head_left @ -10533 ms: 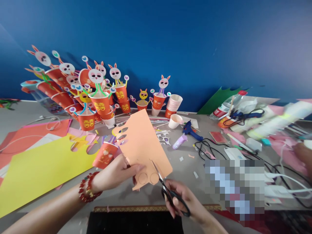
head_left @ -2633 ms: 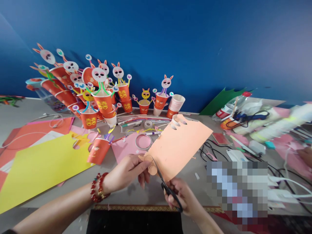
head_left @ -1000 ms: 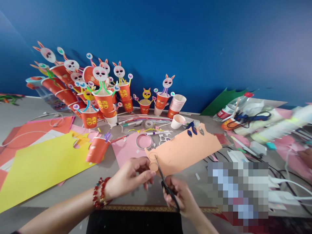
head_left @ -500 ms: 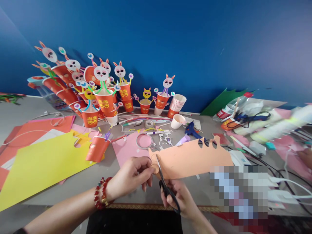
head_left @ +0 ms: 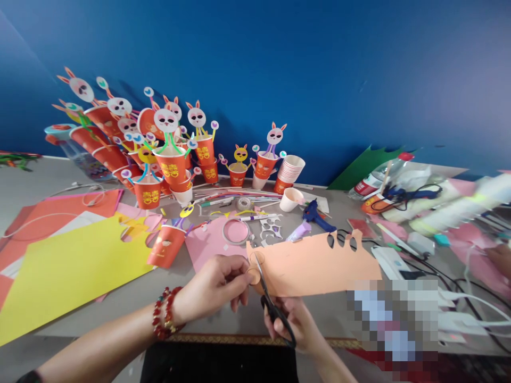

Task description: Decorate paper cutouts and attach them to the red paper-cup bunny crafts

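Here, the left hand (head_left: 219,283) pinches the card (head_left: 311,267) by a circle (head_left: 253,276) while the right hand (head_left: 294,321) grips the scissors (head_left: 274,310).

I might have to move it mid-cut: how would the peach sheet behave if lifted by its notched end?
The peach sheet is probably light, as it looks thin. It seems fairly stiff, spreading nearly flat from the left hand, though what supports it underneath is unclear. The narrow strips between its holes could bend or tear first.
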Demonstrator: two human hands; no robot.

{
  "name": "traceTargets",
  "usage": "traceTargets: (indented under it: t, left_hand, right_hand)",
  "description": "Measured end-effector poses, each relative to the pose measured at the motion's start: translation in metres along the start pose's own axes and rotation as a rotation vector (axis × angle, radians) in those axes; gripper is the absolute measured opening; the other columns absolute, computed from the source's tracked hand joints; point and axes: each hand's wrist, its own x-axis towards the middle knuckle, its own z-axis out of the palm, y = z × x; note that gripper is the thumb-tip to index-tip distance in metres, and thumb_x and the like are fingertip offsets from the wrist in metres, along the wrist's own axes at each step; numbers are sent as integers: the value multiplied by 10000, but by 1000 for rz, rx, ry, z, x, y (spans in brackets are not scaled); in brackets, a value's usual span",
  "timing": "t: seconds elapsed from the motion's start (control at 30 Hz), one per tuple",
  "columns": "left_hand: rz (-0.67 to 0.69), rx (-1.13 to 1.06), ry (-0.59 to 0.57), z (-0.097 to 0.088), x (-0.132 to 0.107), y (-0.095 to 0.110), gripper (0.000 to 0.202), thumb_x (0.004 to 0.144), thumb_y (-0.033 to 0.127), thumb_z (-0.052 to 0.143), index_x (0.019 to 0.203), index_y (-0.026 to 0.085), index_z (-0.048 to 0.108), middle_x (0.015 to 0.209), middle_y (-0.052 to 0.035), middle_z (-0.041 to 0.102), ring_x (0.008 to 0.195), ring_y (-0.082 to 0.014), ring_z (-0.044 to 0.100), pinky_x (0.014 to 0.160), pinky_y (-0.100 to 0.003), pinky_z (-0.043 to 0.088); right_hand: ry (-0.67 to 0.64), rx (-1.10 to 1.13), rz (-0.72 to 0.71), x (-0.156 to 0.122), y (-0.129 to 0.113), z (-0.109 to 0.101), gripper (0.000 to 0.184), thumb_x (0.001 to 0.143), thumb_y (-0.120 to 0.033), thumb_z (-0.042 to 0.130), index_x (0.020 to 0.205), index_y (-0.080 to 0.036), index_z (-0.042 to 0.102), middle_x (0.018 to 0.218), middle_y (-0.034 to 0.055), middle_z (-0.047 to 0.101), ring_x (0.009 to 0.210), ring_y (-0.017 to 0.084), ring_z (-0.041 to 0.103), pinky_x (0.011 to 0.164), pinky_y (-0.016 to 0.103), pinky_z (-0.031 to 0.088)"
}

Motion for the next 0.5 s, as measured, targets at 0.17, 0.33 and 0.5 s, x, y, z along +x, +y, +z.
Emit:
traceTargets:
  t: [0.17, 0.33, 0.5]
  left_hand:
    - [6, 22, 1, -2, 0, 1, 322, 937, 407, 540, 723, 167, 553, 613, -9, 663, 449, -84, 582, 444, -161, 438]
    - [14, 24, 5, -4, 0, 1, 327, 934, 401, 544, 705, 169, 541, 605, -5, 657, 447, -81, 579, 440, -158, 434]
    - [1, 26, 5, -5, 2, 2, 326, 928, 410, 544, 711, 167, 544, 601, -4, 647, 449, -81, 568, 445, -159, 427]
  right_hand:
    - [-20, -8, -4, 1, 1, -1, 655, 597, -812, 689, 707, -191, 512, 525, -45, 469, 419, 78, 391, 424, 231, 356]
    - [-27, -25, 1, 1, 2, -3, 573, 651, -727, 710, 720, -187, 530, 543, -31, 474, 433, 96, 409, 433, 247, 401]
    - [-28, -21, -3, 2, 3, -2, 608, 632, -769, 695, 703, -191, 517, 526, -34, 466, 415, 88, 390, 410, 240, 379]
